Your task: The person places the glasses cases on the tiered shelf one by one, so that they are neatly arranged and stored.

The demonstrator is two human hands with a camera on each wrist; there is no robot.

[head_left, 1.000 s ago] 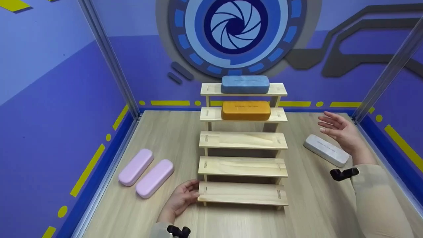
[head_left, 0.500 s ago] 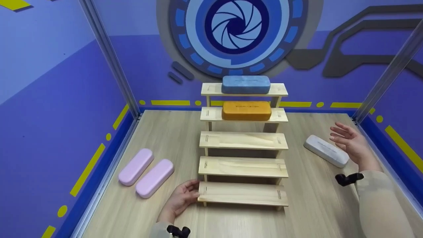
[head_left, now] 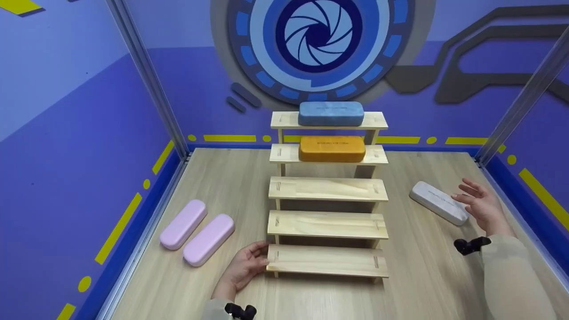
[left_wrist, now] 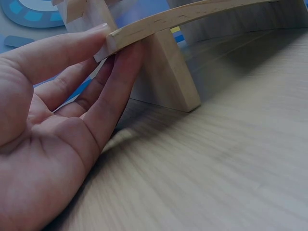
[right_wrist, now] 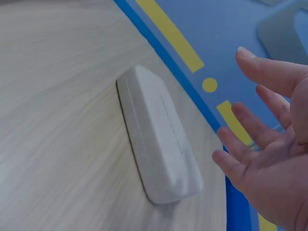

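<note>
Far left: two pink cases point(head_left: 183, 225), smooth, round-ended, side by side on the wood-grain table point(head_left: 249, 178). Left hand point(head_left: 241, 269) pinches the left end of the lowest step point(head_left: 328, 261) of the rack point(head_left: 328, 188) — thumb above, fingers partly hidden beneath; left sleeve point(head_left: 214, 310) cut off by the lower edge. Rack: pale grained wood, five flat steps; boards mask much of its frame. Blue case point(head_left: 331, 114) on the top step, orange case point(head_left: 332, 149) on the second; rounded blocks, lettering hard to read. Right: grey case point(head_left: 433, 199) flat on the table, set obliquely, print blurred. Right hand point(head_left: 485, 211) just beside it — fingers apart; in the head view fingertips overlap the case.
</note>
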